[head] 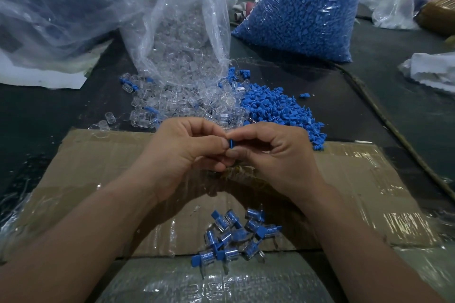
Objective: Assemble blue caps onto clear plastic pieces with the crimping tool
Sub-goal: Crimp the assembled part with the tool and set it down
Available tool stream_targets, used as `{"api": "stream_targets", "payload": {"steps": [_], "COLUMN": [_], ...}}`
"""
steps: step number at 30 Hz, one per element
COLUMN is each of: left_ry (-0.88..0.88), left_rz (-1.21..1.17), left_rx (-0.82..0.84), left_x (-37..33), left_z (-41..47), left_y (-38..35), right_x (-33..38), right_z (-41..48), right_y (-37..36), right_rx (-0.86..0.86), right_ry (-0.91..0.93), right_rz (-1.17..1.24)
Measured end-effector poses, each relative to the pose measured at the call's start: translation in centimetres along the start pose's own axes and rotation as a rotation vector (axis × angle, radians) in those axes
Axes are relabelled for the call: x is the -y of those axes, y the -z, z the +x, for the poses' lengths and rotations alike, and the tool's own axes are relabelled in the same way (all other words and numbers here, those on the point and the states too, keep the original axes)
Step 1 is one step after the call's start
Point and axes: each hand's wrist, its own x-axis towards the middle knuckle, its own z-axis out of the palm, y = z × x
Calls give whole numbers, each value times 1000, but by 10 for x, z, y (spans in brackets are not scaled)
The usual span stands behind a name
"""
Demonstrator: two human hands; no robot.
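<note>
Your left hand (187, 152) and right hand (270, 152) meet at the centre of the frame with fingers curled. Both pinch one blue cap (231, 143) between thumb and fingertips, above the cardboard sheet (98, 167). I cannot tell whether a clear piece sits under your fingers. Just above the hands lie spilled clear pieces (187, 106), with loose caps (278, 110) to their right. Capped pieces (234, 236) are heaped at lower centre, between your forearms.
</note>
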Motion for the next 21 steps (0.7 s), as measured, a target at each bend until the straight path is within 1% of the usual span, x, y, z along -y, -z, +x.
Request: {"api": "stream_targets", "payload": {"steps": [2,6,8,10,12,14,21], "left_ry": [-2,-40,-45,-29,-26,-29,-55], "left_rz": [-20,-58,-62,-75,-68,-74,-79], "left_rx": [-13,-79,-99,-107,-102,-99,-75], "left_x": [0,-1,-1,0,1,1,3], "left_z": [0,3,4,4,3,3,5], "left_y": [-1,2,3,5,5,5,8], "right_x": [0,-4,-6,-5,-5,-4,0], "right_z": [1,3,3,2,1,1,3], "right_y": [5,33,44,46,44,41,33], "right_rx": [39,126,256,437,586,643,558], "right_ry": [-65,-329,-452,-537,-541,-510,-431], "right_rz": [-46,-258,-334,-400,-478,-565,-713]}}
